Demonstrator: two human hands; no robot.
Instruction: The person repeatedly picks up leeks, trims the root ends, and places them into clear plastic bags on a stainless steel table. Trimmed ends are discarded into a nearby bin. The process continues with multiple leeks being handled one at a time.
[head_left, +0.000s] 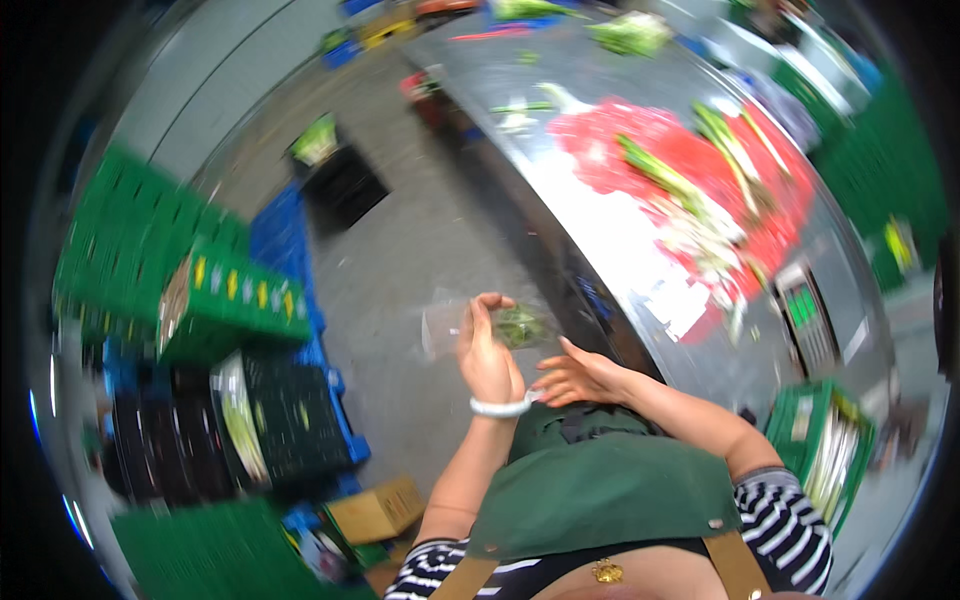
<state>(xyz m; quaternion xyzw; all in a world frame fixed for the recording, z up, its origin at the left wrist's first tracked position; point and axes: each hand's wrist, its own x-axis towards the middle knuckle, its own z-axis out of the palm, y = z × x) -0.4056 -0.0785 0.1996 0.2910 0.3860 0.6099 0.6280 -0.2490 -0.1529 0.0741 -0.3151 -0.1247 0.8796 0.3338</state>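
Note:
In front of my green apron, my left hand (487, 352), with a pale bracelet at the wrist, has its fingers curled around a clear plastic bag (442, 330). Green leaves (519, 325), apparently inside that bag, show beyond the palm, blurred by motion. My right hand (577, 375) is close by on the right, palm turned inward and fingers apart, holding nothing visible. To the right, leeks or large spring onions (682, 187) lie on red plastic netting or film (607, 142) on a steel table (510, 90).
A digital scale (806, 315) rests on the table's near end, above a green crate of long vegetables (802, 442). Stacked green crates (150, 217) and a blue pallet (281, 232) line the left. A black crate (345, 184) and a cardboard box (379, 510) are also there.

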